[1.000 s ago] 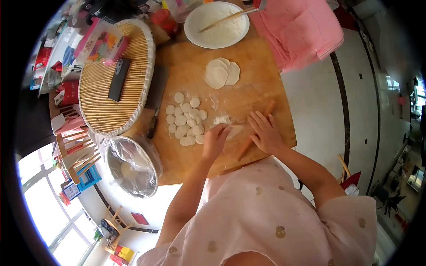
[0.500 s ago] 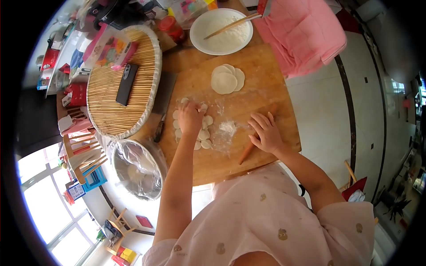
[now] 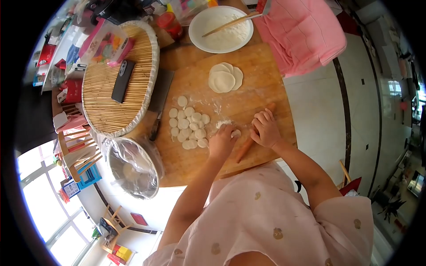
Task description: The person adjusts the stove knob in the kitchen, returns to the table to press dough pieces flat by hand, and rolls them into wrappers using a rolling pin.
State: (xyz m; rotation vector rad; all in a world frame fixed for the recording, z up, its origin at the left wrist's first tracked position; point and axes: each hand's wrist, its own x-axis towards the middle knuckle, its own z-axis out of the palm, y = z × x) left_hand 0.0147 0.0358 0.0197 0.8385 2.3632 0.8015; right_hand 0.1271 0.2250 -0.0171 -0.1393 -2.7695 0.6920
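My left hand (image 3: 222,142) is closed on a small dough disc (image 3: 236,133), its fingertips beside a little heap of flour (image 3: 223,122). Fingers curled, my right hand (image 3: 266,129) grips the wooden rolling pin (image 3: 243,150), which lies slanted on the wooden board (image 3: 262,75). Left of my left hand, several flattened dough pieces (image 3: 183,123) sit in a loose cluster. Farther back on the board rests an overlapping stack of thin rolled wrappers (image 3: 224,81).
A white bowl of flour (image 3: 208,42) with chopsticks stands behind the board. At left are a round reed tray (image 3: 100,95) bearing a dark phone (image 3: 123,82), a knife (image 3: 156,126) at the board's edge, and a plastic-covered metal basin (image 3: 155,188). A pink-covered chair (image 3: 301,35) stands back right.
My left hand has moved right from the cluster of dough pieces, bringing one disc near the flour. My right hand's fingers have curled from spread to closed around the rolling pin.
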